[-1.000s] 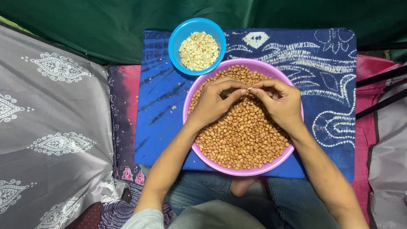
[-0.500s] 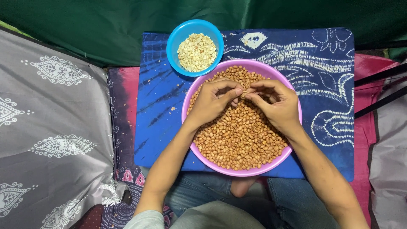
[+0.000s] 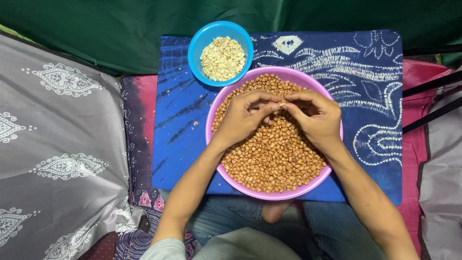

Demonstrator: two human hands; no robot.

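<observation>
So there's one peanut (image 3: 282, 103) pinched right where your two sets of fingertips meet, held just above the heap, over the upper middle of the pink bowl (image 3: 217, 108). Your left hand (image 3: 245, 118) comes in from the left with its fingers curled and its thumb and forefinger closed on that nut; your right hand (image 3: 315, 118) mirrors it from the other side, fingers bent, tips pressed on the same nut. Both hands hover over the brown peanuts (image 3: 274, 159) that fill the bowl almost to the rim, with your wrists crossing its lower edge.

Touching the pink bowl's upper left rim is a smaller blue bowl (image 3: 199, 38) holding pale skinned nuts (image 3: 222, 58). Both bowls sit on a blue patterned cloth (image 3: 375, 86), with a few crumbs on it left of the pink bowl. There's a grey patterned cushion (image 3: 57, 144) off to your left and your jeans (image 3: 226, 216) showing below.
</observation>
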